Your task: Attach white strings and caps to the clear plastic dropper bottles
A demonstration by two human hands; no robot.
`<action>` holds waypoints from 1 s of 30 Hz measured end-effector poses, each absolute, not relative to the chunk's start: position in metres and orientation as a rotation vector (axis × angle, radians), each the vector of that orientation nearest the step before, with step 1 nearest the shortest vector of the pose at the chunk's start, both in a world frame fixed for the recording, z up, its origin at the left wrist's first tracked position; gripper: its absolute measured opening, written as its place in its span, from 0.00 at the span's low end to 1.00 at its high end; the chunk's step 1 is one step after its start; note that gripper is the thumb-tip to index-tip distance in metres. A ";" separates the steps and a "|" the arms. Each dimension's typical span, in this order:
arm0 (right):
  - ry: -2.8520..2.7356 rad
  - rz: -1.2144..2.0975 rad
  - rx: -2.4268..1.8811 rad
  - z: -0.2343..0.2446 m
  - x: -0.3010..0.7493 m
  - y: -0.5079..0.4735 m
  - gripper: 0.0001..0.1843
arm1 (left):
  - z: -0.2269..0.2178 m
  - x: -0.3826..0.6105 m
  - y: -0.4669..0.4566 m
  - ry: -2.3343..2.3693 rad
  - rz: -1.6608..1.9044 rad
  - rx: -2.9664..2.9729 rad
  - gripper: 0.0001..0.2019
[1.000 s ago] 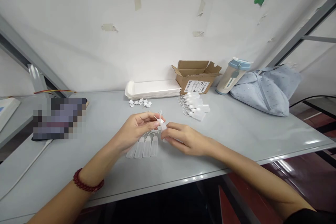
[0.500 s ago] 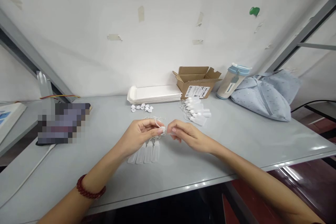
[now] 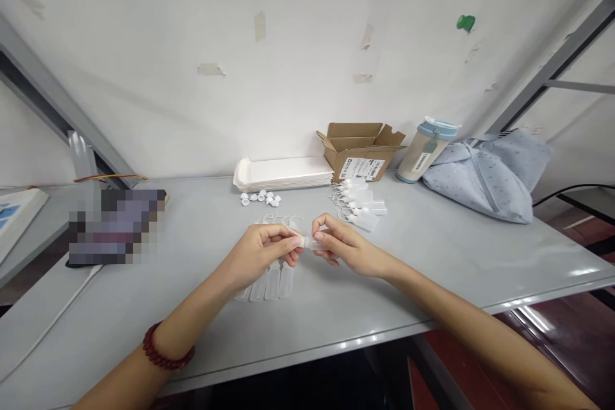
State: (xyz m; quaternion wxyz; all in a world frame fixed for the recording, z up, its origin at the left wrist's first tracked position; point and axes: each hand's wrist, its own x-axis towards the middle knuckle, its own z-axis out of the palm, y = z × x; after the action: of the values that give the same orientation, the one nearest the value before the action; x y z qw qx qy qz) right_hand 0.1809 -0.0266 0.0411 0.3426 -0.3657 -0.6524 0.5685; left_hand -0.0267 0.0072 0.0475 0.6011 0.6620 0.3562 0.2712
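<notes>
Between my hands a small clear plastic bottle [image 3: 315, 244] lies on its side above the table. My right hand [image 3: 350, 248] pinches the bottle's body between thumb and fingers. At its neck, the thumb and fingers of my left hand [image 3: 266, 248] close on a white cap [image 3: 302, 241], partly hidden by the fingertips. Several clear bottles [image 3: 272, 284] lie in a row below my left hand, which covers their upper parts. Loose white caps [image 3: 262, 197] are scattered behind it. To the right rear lie several bottles with white tops and thin loops [image 3: 361, 220].
White trays [image 3: 288, 172] are stacked by the wall beside an open cardboard box [image 3: 362, 157]. A tumbler [image 3: 425, 150] and a blue cloth bag [image 3: 480, 179] stand at the right rear. A blurred-out phone-like object [image 3: 120, 224] and a white cable [image 3: 52, 320] lie left on the grey table [image 3: 432, 256].
The bottle in my right hand has come up to the cap in my left, with the neck now at the cap. My left hand has turned slightly and its fingers have curled under.
</notes>
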 end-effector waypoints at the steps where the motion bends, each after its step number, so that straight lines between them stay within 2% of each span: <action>1: -1.679 1.491 -0.952 0.041 0.180 -0.026 0.14 | 0.048 -0.026 0.006 0.837 0.643 1.557 0.12; 10: -1.437 1.704 -0.892 0.040 0.180 -0.023 0.16 | 0.044 -0.020 -0.001 0.847 0.879 1.665 0.09; 14: -1.444 1.716 -0.878 0.039 0.180 -0.023 0.16 | 0.047 -0.022 0.003 0.837 0.809 1.651 0.09; 19: -1.457 1.708 -0.891 0.039 0.179 -0.024 0.16 | 0.049 -0.023 0.001 0.928 0.606 1.709 0.16; 24: -1.446 1.730 -0.913 0.036 0.180 -0.021 0.15 | 0.045 -0.023 -0.003 0.942 0.739 1.845 0.10; 27: -1.444 1.737 -0.905 0.037 0.181 -0.021 0.15 | 0.046 -0.022 -0.002 0.941 0.761 1.833 0.11; 30: -1.461 1.728 -0.917 0.039 0.181 -0.022 0.15 | 0.048 -0.022 -0.003 0.934 0.624 1.778 0.14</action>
State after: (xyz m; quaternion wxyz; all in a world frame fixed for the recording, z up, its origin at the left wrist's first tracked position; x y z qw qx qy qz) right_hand 0.1815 -0.0220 0.0386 0.3429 -0.3529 -0.5620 0.6649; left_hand -0.0216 -0.0025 0.0483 0.4962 0.7340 0.3854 0.2578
